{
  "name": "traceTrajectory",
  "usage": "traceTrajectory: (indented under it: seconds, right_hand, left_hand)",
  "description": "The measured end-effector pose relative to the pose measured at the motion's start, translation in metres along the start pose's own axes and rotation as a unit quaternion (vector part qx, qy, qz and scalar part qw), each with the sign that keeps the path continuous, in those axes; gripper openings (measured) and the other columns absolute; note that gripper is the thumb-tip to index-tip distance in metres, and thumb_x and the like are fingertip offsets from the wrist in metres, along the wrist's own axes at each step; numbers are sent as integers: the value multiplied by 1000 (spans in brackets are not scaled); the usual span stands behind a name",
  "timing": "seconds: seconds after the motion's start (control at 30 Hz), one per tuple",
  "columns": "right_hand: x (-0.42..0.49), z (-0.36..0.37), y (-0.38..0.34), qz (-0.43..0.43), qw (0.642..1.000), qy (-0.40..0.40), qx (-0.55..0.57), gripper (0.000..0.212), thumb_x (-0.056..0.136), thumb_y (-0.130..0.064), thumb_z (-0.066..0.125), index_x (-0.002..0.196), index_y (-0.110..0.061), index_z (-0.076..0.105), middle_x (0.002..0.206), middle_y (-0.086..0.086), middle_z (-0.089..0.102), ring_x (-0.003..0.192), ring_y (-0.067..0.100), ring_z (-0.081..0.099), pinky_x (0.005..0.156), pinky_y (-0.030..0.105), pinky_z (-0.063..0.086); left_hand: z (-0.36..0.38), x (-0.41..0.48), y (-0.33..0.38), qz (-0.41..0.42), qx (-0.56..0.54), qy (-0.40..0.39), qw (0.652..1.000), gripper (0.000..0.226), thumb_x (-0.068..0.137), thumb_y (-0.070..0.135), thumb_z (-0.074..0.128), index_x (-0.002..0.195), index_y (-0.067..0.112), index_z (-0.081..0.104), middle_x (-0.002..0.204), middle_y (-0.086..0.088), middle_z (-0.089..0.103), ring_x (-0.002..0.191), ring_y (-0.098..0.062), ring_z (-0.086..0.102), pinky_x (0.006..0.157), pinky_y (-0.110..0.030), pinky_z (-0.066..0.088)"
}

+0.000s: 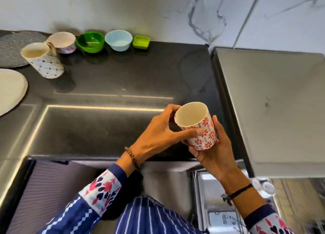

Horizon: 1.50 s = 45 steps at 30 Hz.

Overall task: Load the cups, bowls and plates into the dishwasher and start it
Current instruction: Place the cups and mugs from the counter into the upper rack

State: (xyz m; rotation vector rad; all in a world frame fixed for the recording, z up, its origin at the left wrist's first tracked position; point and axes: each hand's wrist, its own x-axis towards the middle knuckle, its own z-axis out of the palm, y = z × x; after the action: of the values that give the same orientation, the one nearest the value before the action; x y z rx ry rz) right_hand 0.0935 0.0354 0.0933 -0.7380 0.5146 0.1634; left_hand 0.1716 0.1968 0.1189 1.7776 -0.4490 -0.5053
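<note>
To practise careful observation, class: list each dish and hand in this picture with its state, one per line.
Red-flowered cup: empty, held by both hands.
Left hand: grips that cup's side.
Right hand: grips its lower part.
Blue-patterned cup: empty, standing on the counter.
Green bowl: upright.
Light blue bowl: upright, empty.
White plate: lying flat, partly cropped.

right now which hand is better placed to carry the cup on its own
Right. The right hand wraps the cup from below; the left hand only pinches its upper part.

white plate [10, 89] — cut by left edge | grey plate [15, 47] — likewise | dishwasher [219, 216] interior blurred
</note>
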Motion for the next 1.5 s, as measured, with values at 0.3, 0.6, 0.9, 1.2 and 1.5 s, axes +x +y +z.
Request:
traceTrajectory:
  seconds: [0.3,0.6,0.9,1.2,1.5]
  right_hand:
    - [-104,-139,-11,-26,996,49,69,63,92,-57,46,135,-13,59,109,18,64,78,25,66,50,28,57]
    - [-164,-268,1,-27,984,119,127,68,93,-63,54,137,-12,58,121,20,57,84,27,60,43,25,54]
    - [-174,-387,14,-52,954,276,106,63,88,-55,61,130,-8,58,105,11,67,71,20,67,37,22,50]
    - [-168,-462,-5,-81,840,470,-257,73,84,-49,75,139,-14,42,132,10,55,105,22,65,65,26,60]
    - [-134,-488,6,-89,691,437,-569,74,73,-43,86,132,-12,53,126,17,56,105,26,53,87,33,48]
  left_hand:
    - [161,-51,15,-21,-3,-34,999,67,70,47,84,128,31,55,118,12,64,108,-7,64,90,-34,56]
    - [284,-81,-5,-53,2,-114,992,66,76,31,82,135,29,53,115,11,65,98,-1,66,79,-17,56]
    - [377,-58,-97,-23,187,-301,935,65,95,35,61,151,23,33,148,3,47,127,-6,52,105,-35,47]
    - [391,-38,-148,-20,397,-415,818,60,97,33,55,152,21,32,158,-8,28,147,-21,22,119,-36,21]
    - [387,-39,-158,-47,343,-389,854,59,96,28,59,150,30,36,163,1,16,149,-15,17,118,-33,19]
